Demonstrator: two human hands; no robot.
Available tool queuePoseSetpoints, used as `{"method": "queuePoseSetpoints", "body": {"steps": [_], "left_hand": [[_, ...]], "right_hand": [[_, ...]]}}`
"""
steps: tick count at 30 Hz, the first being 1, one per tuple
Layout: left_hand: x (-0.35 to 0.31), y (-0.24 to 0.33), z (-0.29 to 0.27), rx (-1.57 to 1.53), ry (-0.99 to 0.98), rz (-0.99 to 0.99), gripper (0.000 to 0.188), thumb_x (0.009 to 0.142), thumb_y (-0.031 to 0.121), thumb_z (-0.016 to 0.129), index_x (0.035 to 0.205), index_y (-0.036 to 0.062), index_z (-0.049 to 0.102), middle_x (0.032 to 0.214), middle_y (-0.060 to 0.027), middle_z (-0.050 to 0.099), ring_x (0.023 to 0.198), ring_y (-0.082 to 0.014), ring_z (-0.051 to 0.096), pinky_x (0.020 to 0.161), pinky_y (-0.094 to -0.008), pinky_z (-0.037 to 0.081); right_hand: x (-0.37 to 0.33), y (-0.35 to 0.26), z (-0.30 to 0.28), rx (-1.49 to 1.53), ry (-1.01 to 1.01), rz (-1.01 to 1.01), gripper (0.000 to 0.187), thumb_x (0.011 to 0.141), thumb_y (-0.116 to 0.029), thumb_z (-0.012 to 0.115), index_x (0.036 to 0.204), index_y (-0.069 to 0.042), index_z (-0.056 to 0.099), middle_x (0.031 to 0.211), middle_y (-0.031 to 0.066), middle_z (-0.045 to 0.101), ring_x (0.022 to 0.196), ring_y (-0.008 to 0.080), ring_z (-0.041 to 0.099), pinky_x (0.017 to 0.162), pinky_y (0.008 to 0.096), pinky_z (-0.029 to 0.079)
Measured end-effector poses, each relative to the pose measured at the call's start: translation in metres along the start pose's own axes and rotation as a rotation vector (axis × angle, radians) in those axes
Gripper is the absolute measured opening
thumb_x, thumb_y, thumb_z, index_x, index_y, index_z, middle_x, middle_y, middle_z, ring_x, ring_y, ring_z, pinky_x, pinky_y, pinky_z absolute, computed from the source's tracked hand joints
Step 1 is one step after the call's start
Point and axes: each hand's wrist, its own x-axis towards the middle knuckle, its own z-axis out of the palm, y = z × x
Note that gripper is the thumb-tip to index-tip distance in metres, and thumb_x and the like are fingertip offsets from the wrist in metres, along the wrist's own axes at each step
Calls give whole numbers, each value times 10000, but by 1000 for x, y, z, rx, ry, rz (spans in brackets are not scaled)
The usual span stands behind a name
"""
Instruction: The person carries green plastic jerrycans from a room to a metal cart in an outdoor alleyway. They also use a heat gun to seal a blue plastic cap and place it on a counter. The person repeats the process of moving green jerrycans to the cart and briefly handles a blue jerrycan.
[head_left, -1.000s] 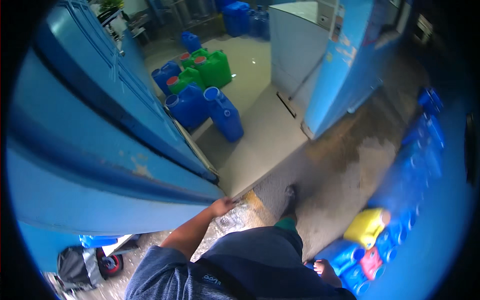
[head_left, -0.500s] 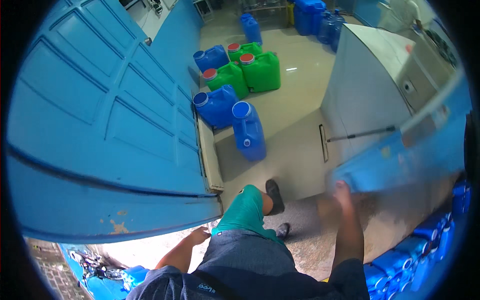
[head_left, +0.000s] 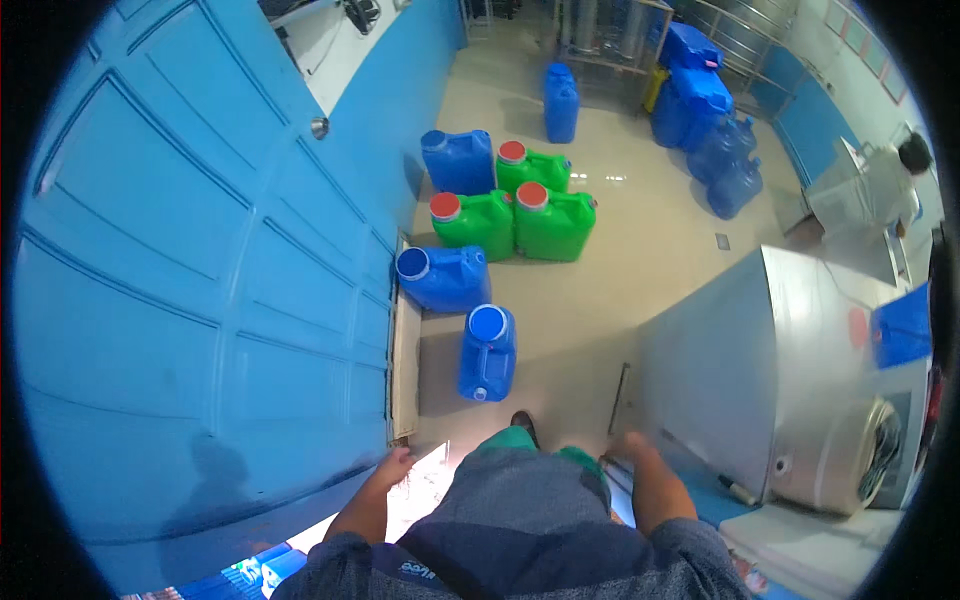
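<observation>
My left hand (head_left: 396,467) hangs low by the bottom of the large blue panelled door (head_left: 210,290). Its fingers are slightly apart and nothing shows in them. On the other side of my body, my right hand (head_left: 630,450) is blurred, with its fingers hard to make out, close to a blue edge and a thin squeegee (head_left: 619,398). Straight ahead on the tiled floor stands a blue jerrycan (head_left: 487,352). A second blue jerrycan (head_left: 443,278) is just beyond it, beside the door. Neither hand touches them.
Green jerrycans with red caps (head_left: 555,222) and another blue jerrycan (head_left: 457,160) stand farther along the left wall. A big pale cabinet (head_left: 715,370) is at the right. Clear blue round bottles (head_left: 733,186) and a person (head_left: 870,190) are at the far right.
I have moved forward through the doorway, so the jerrycans now sit lower in view. The right blue door, previously by my right hand, has mostly dropped out of view. The cabinet is nearer.
</observation>
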Motion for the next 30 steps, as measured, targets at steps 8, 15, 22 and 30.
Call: {"method": "queuePoseSetpoints", "body": {"steps": [8, 15, 22, 30], "left_hand": [[59, 126, -34, -198, 140, -17, 558, 843, 341, 668, 1249, -9, 513, 1121, -170, 617, 1016, -248, 591, 868, -352, 473], [116, 239, 13, -361, 189, -218, 609, 839, 327, 672, 1306, 2, 455, 1129, -143, 614, 1034, -239, 582, 887, -355, 458], [188, 396, 50, -664, 159, -393, 518, 903, 266, 623, 1318, 16, 442, 1172, -110, 580, 1037, -174, 555, 857, -317, 461], [401, 508, 32, -1232, 346, -354, 526, 927, 350, 582, 1322, 34, 437, 1101, -61, 565, 971, -142, 542, 865, -298, 458]], "right_hand": [[54, 130, -301, 764, 478, 327, 398, 824, -312, 589, 1109, -36, 626, 1040, 229, 649, 1007, 371, 616, 894, 416, 480], [229, 271, -437, 471, 492, 203, 345, 818, -298, 569, 1080, -75, 587, 1072, 199, 628, 1014, 373, 595, 870, 432, 472], [404, 344, -547, -50, 296, 105, 375, 845, -180, 481, 1168, 10, 487, 1083, 210, 587, 1050, 403, 563, 880, 472, 477], [518, 365, -547, 76, 3, 141, 404, 854, -153, 514, 1204, 15, 402, 1160, 221, 528, 1102, 396, 536, 925, 470, 462]]}}
